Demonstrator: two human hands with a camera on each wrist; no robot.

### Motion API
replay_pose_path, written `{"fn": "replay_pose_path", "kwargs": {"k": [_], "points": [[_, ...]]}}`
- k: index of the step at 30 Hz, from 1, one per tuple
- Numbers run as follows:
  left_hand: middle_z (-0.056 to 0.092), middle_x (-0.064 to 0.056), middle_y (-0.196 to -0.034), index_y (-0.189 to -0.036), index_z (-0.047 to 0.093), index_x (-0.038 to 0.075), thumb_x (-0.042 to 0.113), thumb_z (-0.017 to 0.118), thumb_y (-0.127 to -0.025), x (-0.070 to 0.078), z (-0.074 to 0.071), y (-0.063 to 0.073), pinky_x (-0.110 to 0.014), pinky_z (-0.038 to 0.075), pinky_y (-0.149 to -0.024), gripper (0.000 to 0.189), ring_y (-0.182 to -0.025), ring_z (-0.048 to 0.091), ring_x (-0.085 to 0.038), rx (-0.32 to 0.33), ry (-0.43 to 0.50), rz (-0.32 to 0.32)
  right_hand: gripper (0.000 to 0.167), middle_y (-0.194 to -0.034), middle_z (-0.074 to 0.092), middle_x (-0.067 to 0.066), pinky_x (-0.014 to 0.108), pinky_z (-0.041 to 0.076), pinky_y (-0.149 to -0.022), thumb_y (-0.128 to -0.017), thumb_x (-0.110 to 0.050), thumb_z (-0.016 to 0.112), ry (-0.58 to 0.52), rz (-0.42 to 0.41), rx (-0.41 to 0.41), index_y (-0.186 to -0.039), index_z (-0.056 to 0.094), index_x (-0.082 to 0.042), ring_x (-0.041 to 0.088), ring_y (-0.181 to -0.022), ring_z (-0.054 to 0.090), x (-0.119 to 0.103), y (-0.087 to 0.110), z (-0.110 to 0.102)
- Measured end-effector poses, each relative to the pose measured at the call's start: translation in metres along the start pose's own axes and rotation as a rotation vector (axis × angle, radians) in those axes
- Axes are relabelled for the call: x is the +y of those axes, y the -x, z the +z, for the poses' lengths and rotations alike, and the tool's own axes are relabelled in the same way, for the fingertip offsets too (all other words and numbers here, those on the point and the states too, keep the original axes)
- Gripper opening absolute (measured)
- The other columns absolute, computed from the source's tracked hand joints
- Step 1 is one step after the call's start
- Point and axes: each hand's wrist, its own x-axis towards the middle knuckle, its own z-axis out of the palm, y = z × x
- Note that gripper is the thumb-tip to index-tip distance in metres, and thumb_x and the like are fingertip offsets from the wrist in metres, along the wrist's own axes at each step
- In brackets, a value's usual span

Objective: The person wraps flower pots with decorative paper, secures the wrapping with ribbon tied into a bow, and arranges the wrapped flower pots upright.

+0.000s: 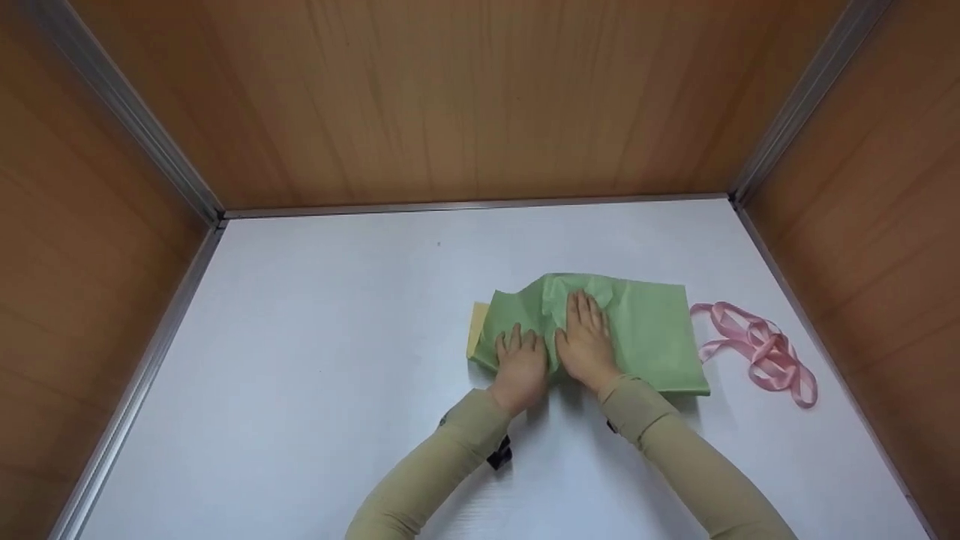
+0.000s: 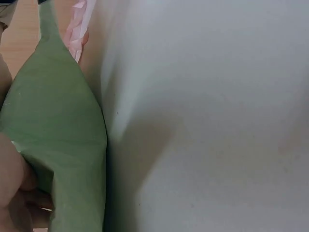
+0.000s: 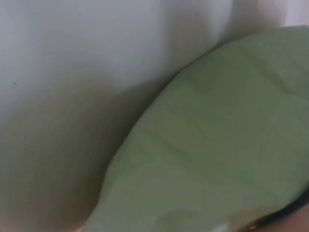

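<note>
A sheet of green wrapping paper [image 1: 652, 330] lies creased and raised over the white table. At its left end a strip of a yellow, flat-sided thing [image 1: 476, 328] sticks out; the rest of that thing is hidden under the paper. My right hand [image 1: 587, 341] presses on the middle of the paper, fingers extended away from me. Just to its left, my left hand [image 1: 520, 369] rests on the near left part with fingers spread. In the left wrist view the green paper [image 2: 63, 116] bulges beside the fingers. The right wrist view is mostly paper [image 3: 207, 140].
A loose, tangled pink ribbon [image 1: 769, 352] lies just right of the paper, one end reaching its edge. Wooden panels [image 1: 480, 97] with metal edging enclose the white tabletop [image 1: 315, 337] at the back and both sides.
</note>
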Motion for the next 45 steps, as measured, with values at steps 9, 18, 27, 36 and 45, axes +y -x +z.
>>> {"fn": "replay_pose_path", "kwargs": {"k": [9,18,27,36,45], "points": [[0.041,-0.013,-0.146,-0.137,0.047,0.002,0.02,0.05,-0.096,-0.012,-0.022,0.001,-0.056,0.025,-0.108,0.045,-0.14,0.027,-0.036,-0.021,-0.053,0.042,0.06,-0.155,0.011,0.028,0.057,0.01,-0.114,-0.102,-0.026,0.037,0.108,-0.001,-0.049,-0.145,0.018,0.011,0.04,-0.144,0.008,-0.002,-0.002,-0.003],[0.042,-0.013,-0.145,-0.141,0.04,-0.002,0.021,0.046,-0.099,-0.007,-0.01,0.003,-0.056,0.027,-0.107,0.048,-0.138,0.028,-0.036,-0.096,-0.056,0.067,0.058,-0.154,0.013,0.027,0.059,0.011,-0.113,-0.103,-0.024,0.033,0.103,-0.001,-0.104,-0.145,0.018,0.012,0.042,-0.143,0.011,-0.001,-0.006,-0.004],[0.045,-0.014,-0.142,-0.139,0.042,-0.002,0.022,0.044,-0.099,-0.01,-0.009,0.009,-0.057,0.027,-0.107,0.047,-0.137,0.03,-0.036,-0.086,-0.049,0.085,0.053,-0.154,0.022,0.022,0.054,0.016,-0.114,-0.1,-0.015,0.036,0.163,-0.123,-0.063,-0.146,0.022,0.008,0.037,-0.143,0.019,0.001,-0.009,0.002],[0.051,-0.016,-0.134,-0.126,0.057,0.002,0.021,0.044,-0.099,-0.042,-0.028,0.01,-0.059,0.027,-0.104,0.035,-0.132,0.035,-0.041,-0.037,0.148,0.015,0.054,-0.155,0.022,0.019,0.051,0.014,-0.116,-0.101,-0.022,0.038,0.159,-0.09,-0.073,-0.146,0.026,0.005,0.037,-0.143,0.016,0.002,-0.006,0.003],[0.038,-0.027,-0.142,-0.14,0.036,-0.005,0.02,0.048,-0.095,-0.076,-0.045,0.002,-0.055,0.027,-0.109,0.053,-0.134,0.031,-0.042,-0.059,0.578,-0.329,0.051,-0.154,0.025,0.018,0.054,0.017,-0.114,-0.099,-0.021,0.043,0.147,-0.118,-0.019,-0.145,0.034,-0.002,0.039,-0.142,0.019,0.004,-0.008,0.005]]}}
